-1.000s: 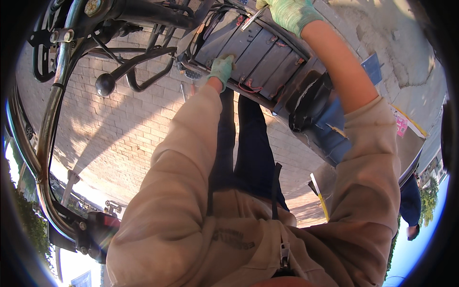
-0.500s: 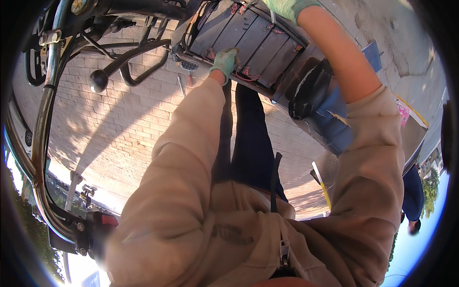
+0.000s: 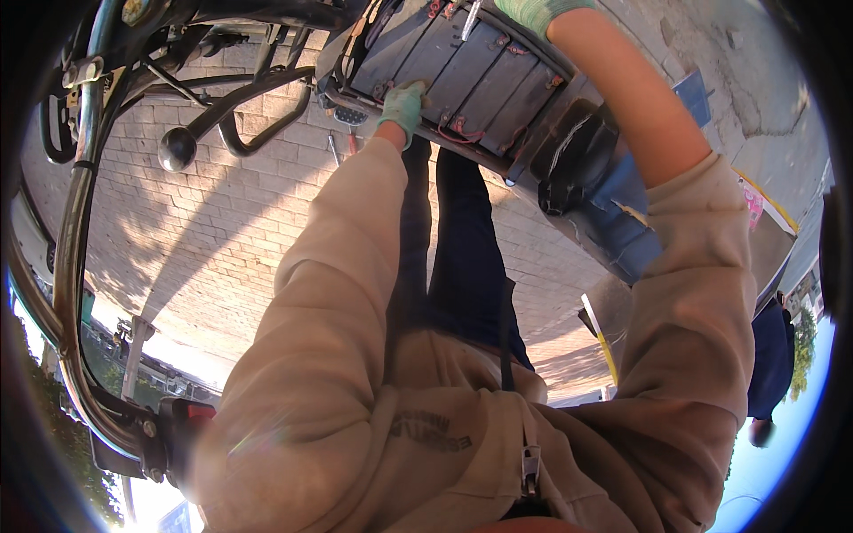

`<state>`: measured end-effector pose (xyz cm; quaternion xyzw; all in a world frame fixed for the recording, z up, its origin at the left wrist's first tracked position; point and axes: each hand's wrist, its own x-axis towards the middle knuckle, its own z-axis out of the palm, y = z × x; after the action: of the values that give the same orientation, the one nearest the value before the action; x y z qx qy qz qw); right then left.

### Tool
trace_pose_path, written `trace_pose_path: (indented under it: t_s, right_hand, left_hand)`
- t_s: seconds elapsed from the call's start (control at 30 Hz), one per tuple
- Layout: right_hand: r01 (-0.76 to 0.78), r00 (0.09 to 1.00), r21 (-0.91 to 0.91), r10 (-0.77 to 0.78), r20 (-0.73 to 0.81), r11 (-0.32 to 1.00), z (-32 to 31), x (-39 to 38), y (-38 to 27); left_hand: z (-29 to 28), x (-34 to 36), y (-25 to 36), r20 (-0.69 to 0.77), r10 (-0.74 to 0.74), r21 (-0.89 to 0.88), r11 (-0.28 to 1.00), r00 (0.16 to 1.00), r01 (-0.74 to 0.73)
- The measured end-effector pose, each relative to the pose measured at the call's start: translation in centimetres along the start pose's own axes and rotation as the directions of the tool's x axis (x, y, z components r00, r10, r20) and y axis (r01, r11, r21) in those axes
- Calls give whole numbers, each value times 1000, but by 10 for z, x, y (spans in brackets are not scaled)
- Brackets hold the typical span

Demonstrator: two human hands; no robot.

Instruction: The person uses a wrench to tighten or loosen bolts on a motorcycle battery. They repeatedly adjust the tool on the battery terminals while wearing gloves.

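Five or so dark-grey, slab-shaped batteries (image 3: pixel 455 64), wired with thin red leads (image 3: pixel 464 135), sit in a row between our hands. Our green-gloved left hand (image 3: pixel 406 107), fingers bent, rests at their near edge, hiding one corner; whether it grips, we cannot tell. Our green-gloved right hand (image 3: pixel 540 12), cropped, hangs beyond beside a slim silver metal tool (image 3: pixel 472 21), its hold unclear to us. A torn black padded seat (image 3: pixel 577 160) crowds the right; a black ball-ended lever (image 3: pixel 178 149) juts left of our left hand.

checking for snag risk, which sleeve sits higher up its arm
The right sleeve: it leaves most of the forearm bare, while the left sleeve reaches almost to the left hand.
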<state>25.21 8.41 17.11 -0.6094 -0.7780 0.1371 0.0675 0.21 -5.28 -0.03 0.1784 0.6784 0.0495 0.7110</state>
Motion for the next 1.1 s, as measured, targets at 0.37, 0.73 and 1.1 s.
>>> trace_pose_path:
  t_s: [0.37,0.73,1.1]
  right_hand:
    - [-29,973,231,-26,230,973,-18,6,-4]
    - [270,949,-86,-249,195,959,-10,10,12]
    - [78,940,77,-99,327,994,-16,7,-7]
  left_hand:
    - [-16,29,-3,-31,19,-47,999,999,-21]
    - [-9,37,10,-21,47,15,999,999,-47]
    - [6,58,39,-42,216,91,973,975,-212]
